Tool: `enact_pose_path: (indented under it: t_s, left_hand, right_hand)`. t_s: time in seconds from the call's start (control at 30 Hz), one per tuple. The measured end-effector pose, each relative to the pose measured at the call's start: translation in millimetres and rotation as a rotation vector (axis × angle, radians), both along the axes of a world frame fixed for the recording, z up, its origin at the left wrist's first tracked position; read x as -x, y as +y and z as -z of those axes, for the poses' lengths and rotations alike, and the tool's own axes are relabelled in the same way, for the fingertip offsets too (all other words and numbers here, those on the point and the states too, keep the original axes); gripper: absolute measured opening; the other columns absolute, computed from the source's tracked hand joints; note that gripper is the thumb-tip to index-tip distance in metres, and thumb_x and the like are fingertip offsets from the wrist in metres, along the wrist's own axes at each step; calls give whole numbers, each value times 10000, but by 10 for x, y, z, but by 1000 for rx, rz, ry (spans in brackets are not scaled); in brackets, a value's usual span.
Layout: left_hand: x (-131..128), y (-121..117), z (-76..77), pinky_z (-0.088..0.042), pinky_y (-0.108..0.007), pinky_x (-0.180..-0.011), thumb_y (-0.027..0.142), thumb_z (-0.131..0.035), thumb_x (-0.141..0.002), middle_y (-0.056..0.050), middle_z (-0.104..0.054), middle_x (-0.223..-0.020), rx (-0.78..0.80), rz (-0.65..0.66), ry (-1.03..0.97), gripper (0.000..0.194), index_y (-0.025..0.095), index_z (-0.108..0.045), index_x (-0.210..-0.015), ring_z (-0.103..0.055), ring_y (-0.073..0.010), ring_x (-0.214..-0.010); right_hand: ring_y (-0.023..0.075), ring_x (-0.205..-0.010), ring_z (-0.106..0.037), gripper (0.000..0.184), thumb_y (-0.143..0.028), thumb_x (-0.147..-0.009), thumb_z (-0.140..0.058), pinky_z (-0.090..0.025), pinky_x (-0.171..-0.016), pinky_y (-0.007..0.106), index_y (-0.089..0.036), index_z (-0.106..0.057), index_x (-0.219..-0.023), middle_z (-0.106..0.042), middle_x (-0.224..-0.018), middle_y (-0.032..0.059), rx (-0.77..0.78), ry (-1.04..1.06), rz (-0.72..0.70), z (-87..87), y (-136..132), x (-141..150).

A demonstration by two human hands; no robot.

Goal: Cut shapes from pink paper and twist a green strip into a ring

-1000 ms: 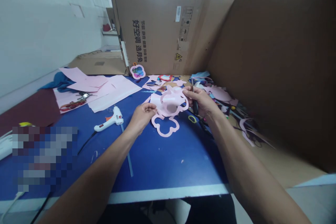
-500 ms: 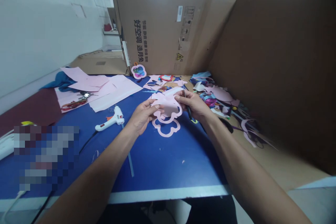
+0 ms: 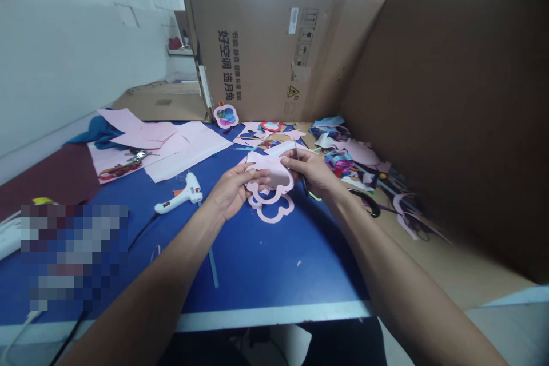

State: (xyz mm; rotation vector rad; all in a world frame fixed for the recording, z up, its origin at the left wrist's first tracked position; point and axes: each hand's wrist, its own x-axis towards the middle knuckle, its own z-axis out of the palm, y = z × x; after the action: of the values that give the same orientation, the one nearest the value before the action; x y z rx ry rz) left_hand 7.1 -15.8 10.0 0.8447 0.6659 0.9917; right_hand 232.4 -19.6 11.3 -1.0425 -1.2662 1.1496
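Observation:
Both my hands hold a pink paper cut-out [image 3: 272,174] above the blue table [image 3: 274,263]. My left hand [image 3: 229,191] pinches its left side. My right hand [image 3: 311,171] grips its right edge and also holds a dark narrow tool [image 3: 303,182], probably scissors, with its tip pointing up. A black loop handle [image 3: 366,203] lies to the right of my right wrist, and I cannot tell what it belongs to. Just below my hands, a flower-shaped pink outline [image 3: 274,210] lies on the table, partly under the held piece.
A white hot glue gun [image 3: 180,194] with a black cord lies left of my hands, beside pink sheets [image 3: 184,148]. Coloured paper scraps [image 3: 343,157] pile up at the right. Cardboard panels [image 3: 257,40] stand behind the table and along its right side.
The pink cut-out has moved down and turned between my hands, now closer to the outline on the table. My right hand has shifted left, uncovering the black loop handle.

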Motion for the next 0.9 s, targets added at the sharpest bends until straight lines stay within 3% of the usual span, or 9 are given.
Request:
enact_pose_path:
  t_s: [0.2, 0.4, 0.53, 0.67, 0.8, 0.9]
  left_hand:
    - [-12, -6, -4, -641, -300, -752, 86, -672, -906, -203, -804, -1076, 16, 42, 41, 168, 106, -707, -1068, -794, -222, -867]
    - [32, 73, 49, -594, -318, -866, 130, -715, -839, -115, -804, -979, -57, -261, 210, 150, 150, -715, -988, -762, -184, -870]
    - [74, 154, 159, -548, -400, -992, 152, -711, -799, -100, -790, -1076, -276, -378, 477, 192, 193, -735, -985, -734, -234, -1021]
    - [97, 188, 270, -455, -489, -1131, 134, -660, -830, -124, -759, -1257, -615, -328, 894, 343, 214, -751, -1151, -672, -318, -1230]
    - [103, 186, 383, -339, -518, -1236, 183, -646, -889, -155, -631, -1503, -877, -228, 1191, 420, 197, -713, -1304, -517, -358, -1449]
    - [104, 187, 455, -345, -529, -1233, 237, -634, -928, -157, -629, -1508, -930, -139, 1310, 371, 200, -727, -1285, -511, -365, -1455]
  right_hand:
    - [98, -512, -442, 379, -465, -690, -915, -360, -466, 238, -202, -705, -866, -602, -651, -37, 6, 40, 60, 7, 28, -13]
    - [83, -471, -364, 422, -436, -627, -949, -295, -441, 231, -211, -659, -834, -519, -574, -72, 35, 171, 109, -154, -12, -184]
    - [76, -463, -347, 423, -420, -635, -952, -276, -427, 222, -208, -639, -826, -501, -560, -75, 82, 129, 75, -240, -66, -293]
    - [64, -460, -331, 443, -424, -618, -958, -254, -429, 207, -202, -630, -815, -523, -565, -72, 180, 94, -49, -267, -116, -291]
    - [84, -483, -397, 378, -469, -679, -896, -292, -467, 227, -184, -711, -845, -593, -609, -35, 185, -165, -125, -208, -99, -283]
    - [131, -566, -515, 254, -424, -816, -763, -344, -533, 255, -171, -763, -836, -690, -704, 28, 105, -587, 79, -75, -19, -281]
